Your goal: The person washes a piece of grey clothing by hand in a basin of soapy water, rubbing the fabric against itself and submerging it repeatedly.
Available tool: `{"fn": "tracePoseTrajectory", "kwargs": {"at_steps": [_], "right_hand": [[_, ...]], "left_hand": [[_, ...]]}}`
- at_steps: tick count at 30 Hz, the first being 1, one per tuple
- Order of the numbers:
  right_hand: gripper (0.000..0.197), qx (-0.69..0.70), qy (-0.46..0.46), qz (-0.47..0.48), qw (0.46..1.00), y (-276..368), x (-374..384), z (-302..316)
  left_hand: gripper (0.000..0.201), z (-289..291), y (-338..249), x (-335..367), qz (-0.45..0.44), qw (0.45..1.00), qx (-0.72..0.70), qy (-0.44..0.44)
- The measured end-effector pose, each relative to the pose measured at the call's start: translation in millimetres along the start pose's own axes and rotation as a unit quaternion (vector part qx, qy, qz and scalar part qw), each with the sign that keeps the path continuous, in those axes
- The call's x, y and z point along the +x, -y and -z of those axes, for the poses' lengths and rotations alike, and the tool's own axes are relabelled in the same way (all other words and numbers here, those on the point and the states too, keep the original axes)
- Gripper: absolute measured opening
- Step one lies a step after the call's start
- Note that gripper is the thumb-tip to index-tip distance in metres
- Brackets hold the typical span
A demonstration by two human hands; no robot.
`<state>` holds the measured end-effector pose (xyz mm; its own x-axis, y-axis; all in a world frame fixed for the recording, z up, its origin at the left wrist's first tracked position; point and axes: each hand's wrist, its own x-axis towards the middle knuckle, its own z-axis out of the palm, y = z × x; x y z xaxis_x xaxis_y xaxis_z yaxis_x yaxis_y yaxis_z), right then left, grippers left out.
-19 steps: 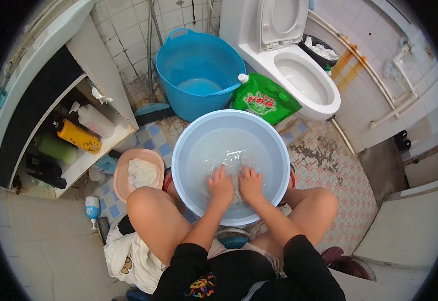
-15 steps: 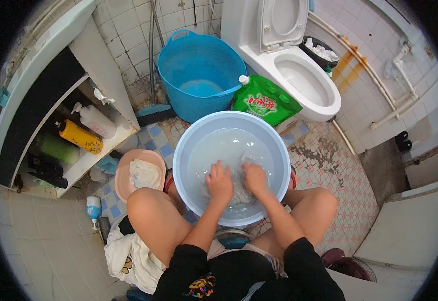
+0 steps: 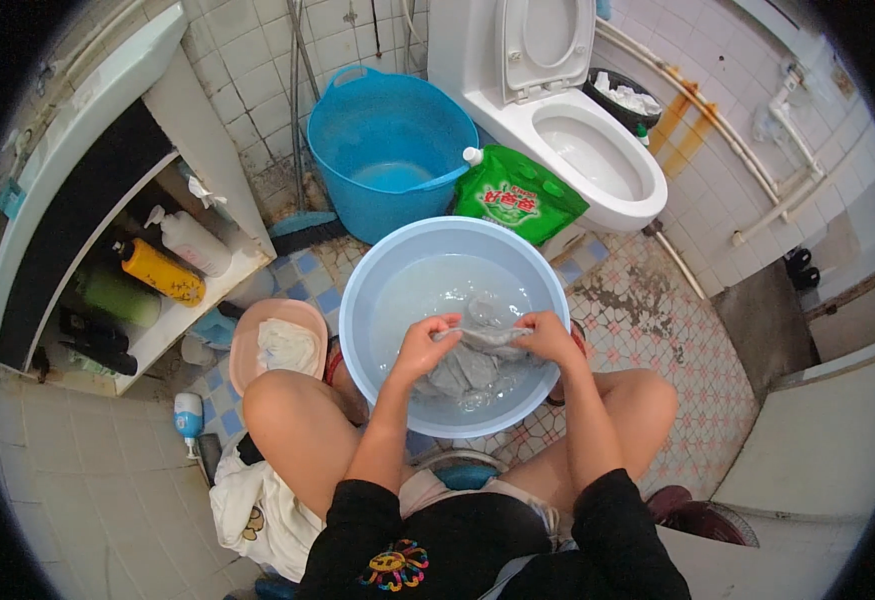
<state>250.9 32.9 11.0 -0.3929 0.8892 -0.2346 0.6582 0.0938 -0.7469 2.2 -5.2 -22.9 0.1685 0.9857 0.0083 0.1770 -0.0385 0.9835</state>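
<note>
A grey wet cloth, its kind of garment unclear, lies partly under soapy water in a pale blue basin between my knees. My left hand pinches one side of its upper edge. The other side is pinched by my right hand, so the edge stretches between them near the water's surface. A rounded part of the cloth bulges up just beyond that edge. Its lower folds are spread in the water toward me.
A tall blue tub and a green detergent pouch stand beyond the basin, near the toilet. Left are a pink basin with white cloth, a shelf of bottles and a blue-white bottle. White clothing lies by my left leg.
Both hands were down in the water over the cloth. Now they have moved apart and lifted its edge, each pinching one side. The view has shifted slightly.
</note>
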Motion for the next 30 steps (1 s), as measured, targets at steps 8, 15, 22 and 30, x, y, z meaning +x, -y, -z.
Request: {"fn": "tracePoseTrajectory", "kwargs": {"at_steps": [8, 15, 22, 30], "right_hand": [[0.036, 0.226, -0.149, 0.049, 0.961, 72, 8, -77], [0.044, 0.313, -0.202, 0.013, 0.928, 35, 25, -82], [0.048, 0.219, -0.174, 0.164, 0.946, 72, 0, -123], [0.049, 0.206, -0.177, -0.016, 0.962, 42, 20, -91]], "left_hand": [[0.013, -25, 6, -1, 0.106, 0.906, -0.321, -0.254], [0.028, -75, -3, -14, 0.044, 0.987, -0.053, -0.147], [0.036, -42, 22, 10, 0.168, 0.877, -0.422, -0.154], [0.038, -66, 10, -12, 0.154, 0.966, -0.193, -0.079]]}}
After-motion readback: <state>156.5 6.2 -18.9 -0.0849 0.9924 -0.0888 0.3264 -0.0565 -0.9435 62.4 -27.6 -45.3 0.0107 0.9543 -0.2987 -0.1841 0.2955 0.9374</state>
